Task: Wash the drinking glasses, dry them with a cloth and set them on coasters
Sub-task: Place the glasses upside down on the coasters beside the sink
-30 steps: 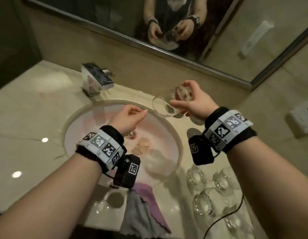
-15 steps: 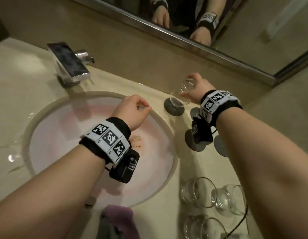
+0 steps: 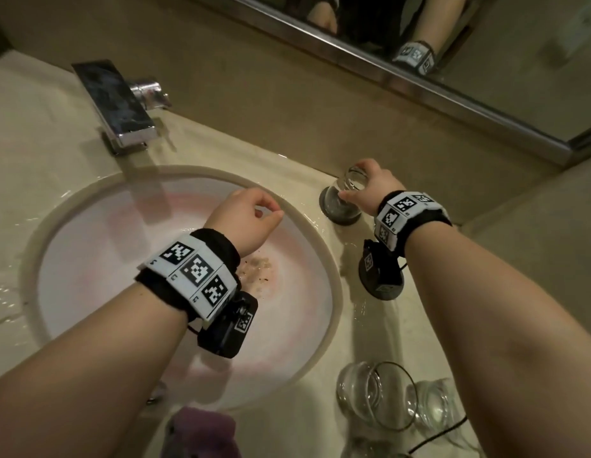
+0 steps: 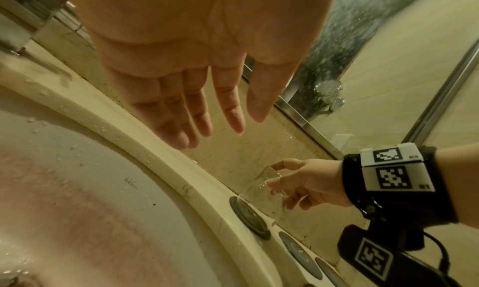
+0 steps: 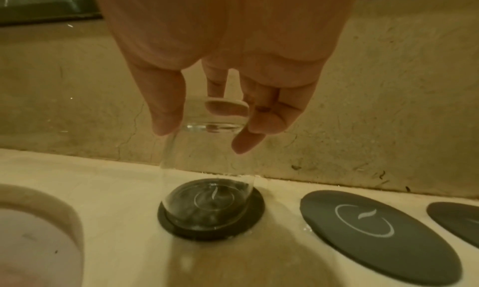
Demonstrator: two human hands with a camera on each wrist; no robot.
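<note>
A clear drinking glass (image 3: pixel 343 201) stands mouth down on a dark round coaster (image 3: pixel 340 220) on the counter right of the sink. My right hand (image 3: pixel 353 184) pinches its thick base from above. In the right wrist view the fingertips (image 5: pixel 166 125) clasp the base of the glass (image 5: pixel 207 168), whose rim rests on the coaster (image 5: pixel 181 230). My left hand (image 3: pixel 251 216) hovers over the basin and holds nothing. In the left wrist view its fingers (image 4: pixel 202 117) hang relaxed, with the glass (image 4: pixel 261 197) and coaster (image 4: pixel 249 217) beyond.
Two more dark coasters (image 5: pixel 376 230) (image 5: pixel 461 219) lie in a row to the right. Several clear glasses (image 3: pixel 373 395) stand at the counter's front right. A purple cloth (image 3: pixel 201 431) lies at the front edge. The faucet (image 3: pixel 115 104) overhangs the wet sink (image 3: pixel 89 259).
My right hand has carried the glass from above the sink rim down and right, setting it mouth down on the coaster. The left hand stays over the basin, empty.
</note>
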